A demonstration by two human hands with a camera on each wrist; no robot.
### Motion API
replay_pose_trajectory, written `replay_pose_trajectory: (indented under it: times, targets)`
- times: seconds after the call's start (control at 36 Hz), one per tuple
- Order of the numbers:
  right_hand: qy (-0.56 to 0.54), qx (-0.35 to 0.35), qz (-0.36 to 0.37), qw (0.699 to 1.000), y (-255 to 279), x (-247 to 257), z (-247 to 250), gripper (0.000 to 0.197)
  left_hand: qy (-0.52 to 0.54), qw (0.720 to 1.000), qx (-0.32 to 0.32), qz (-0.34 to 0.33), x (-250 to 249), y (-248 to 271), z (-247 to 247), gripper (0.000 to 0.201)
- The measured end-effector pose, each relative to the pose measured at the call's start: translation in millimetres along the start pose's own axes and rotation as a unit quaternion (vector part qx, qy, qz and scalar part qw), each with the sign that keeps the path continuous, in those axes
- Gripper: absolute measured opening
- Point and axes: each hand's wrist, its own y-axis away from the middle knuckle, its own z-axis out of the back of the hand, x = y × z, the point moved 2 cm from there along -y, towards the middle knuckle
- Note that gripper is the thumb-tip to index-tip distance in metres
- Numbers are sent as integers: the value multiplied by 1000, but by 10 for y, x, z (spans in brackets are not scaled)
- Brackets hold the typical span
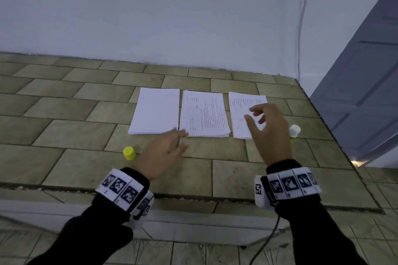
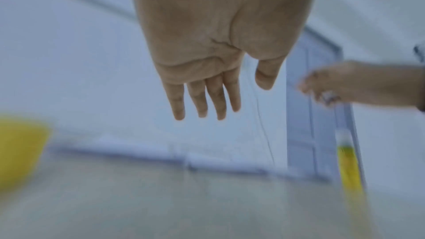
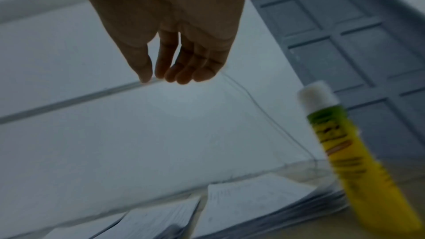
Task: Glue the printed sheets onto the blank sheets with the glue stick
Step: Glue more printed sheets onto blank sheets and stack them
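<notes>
Three paper stacks lie side by side on the tiled counter: a blank stack at left, a printed stack in the middle and another printed stack at right. My left hand hovers with straight fingers just in front of the gap between the blank and middle stacks, holding nothing. My right hand floats above the right stack, fingers loosely bent and empty. The uncapped glue stick stands upright just right of that hand. Its yellow cap sits left of my left wrist.
The tiled counter ends at a front edge near my wrists and a right edge beside a grey panelled door. A white wall with a thin hanging cable backs the counter.
</notes>
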Motion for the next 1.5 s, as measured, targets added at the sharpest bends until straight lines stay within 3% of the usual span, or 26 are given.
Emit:
replay_pose_trajectory:
  times: [0.11,0.19,0.28,0.33,0.39,0.53,0.83,1.08,1.19,1.28,1.36,1.5]
  targets:
    - [26,-102,-43,994,104,-193,222,40,-38,998,-54,2,-163,-197,392,41]
    - [41,-145,-126,980,176,-405,299,67,-125,988,-41,77,-82,-463,556,54]
    - [-5,-115,-244,963,210,-634,284,88,-199,966,-23,162,158,-728,557,61]
    - [-43,-60,-336,939,216,-759,250,87,-252,948,0,195,339,-866,493,65]
    - [-59,-7,-375,925,221,-859,221,78,-303,927,28,219,479,-950,409,68]
    - [-24,77,-385,920,215,-960,175,54,-348,906,71,231,628,-1066,254,65]
    - [33,101,-358,928,159,-986,155,42,-354,908,54,216,711,-1084,258,57]
    - [34,104,-346,932,152,-1012,147,41,-219,950,-61,215,608,-1062,518,60]
    - [26,101,-340,935,161,-1037,145,42,-189,958,-114,182,372,-1007,663,57]
    - [28,99,-341,935,164,-1051,143,41,-143,972,-143,120,111,-905,654,54]
    - [32,97,-338,935,156,-1050,136,39,-97,989,-105,39,-143,-748,538,49]
    - [30,98,-339,935,154,-1053,132,39,-154,983,91,-28,-326,-485,215,52]
